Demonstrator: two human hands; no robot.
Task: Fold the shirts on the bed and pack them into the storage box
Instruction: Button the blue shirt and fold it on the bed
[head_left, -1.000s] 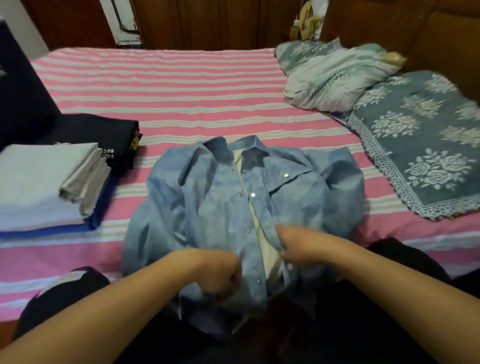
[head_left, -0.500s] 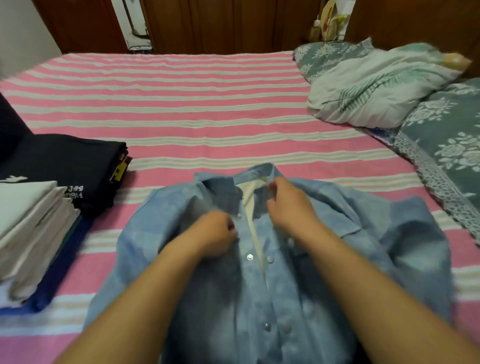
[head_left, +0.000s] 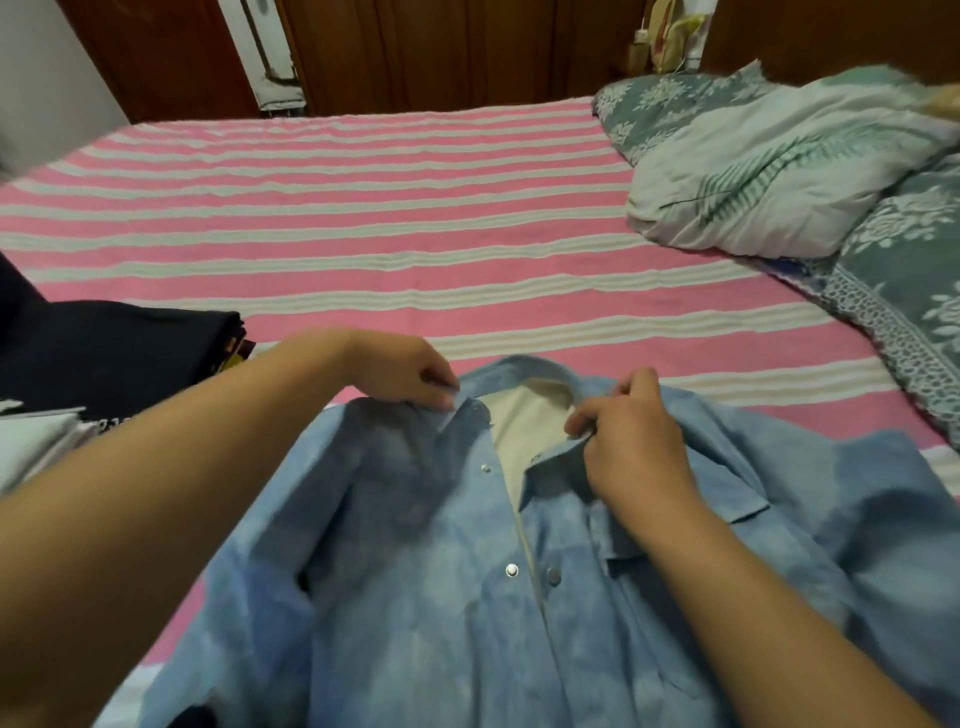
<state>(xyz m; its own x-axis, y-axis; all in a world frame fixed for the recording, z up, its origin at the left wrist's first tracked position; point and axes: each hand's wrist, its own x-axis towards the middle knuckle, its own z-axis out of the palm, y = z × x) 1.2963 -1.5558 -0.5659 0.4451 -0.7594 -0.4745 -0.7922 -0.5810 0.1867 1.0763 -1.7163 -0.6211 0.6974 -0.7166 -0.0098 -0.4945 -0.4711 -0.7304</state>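
denim shirt (head_left: 415, 597) lies front-up on the bed (head_left: 363, 234); left hand (head_left: 405, 371) and right hand (head_left: 631, 447) pinch the collar points, which need even outward tension to flatten.

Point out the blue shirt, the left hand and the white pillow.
blue shirt (head_left: 415, 597): head view, front panel.
left hand (head_left: 400, 371): head view, back of hand.
white pillow (head_left: 769, 171): head view, middle of its top.

Bed cover (head_left: 363, 228): pink with pale stripes, spread flat.
Pillow (head_left: 769, 176): white with green leaf print, far right.
Floral blanket (head_left: 914, 291): grey-green, lace-edged, along right side.
Back wall (head_left: 441, 47): dark brown wood panelling.
Left wall (head_left: 47, 78): pale.
Light: dim, warm indoor.
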